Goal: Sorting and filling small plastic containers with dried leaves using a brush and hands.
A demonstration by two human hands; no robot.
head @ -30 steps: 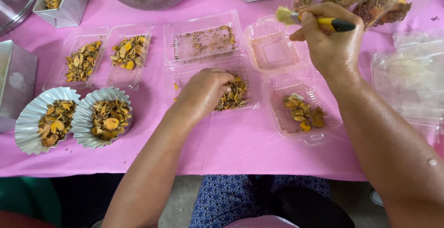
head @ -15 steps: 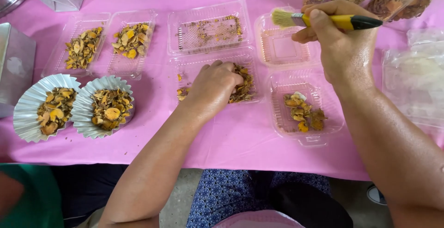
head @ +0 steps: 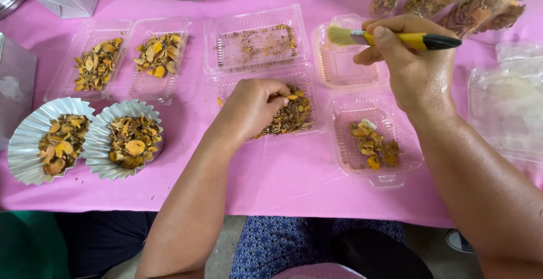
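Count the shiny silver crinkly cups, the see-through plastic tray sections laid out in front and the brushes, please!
Silver fluted foil cups: 2
Clear plastic tray sections: 6
Yellow-handled brush: 1
Total: 9
The blurry pile of clear plastic at the right edge is left out, because it cannot be counted.
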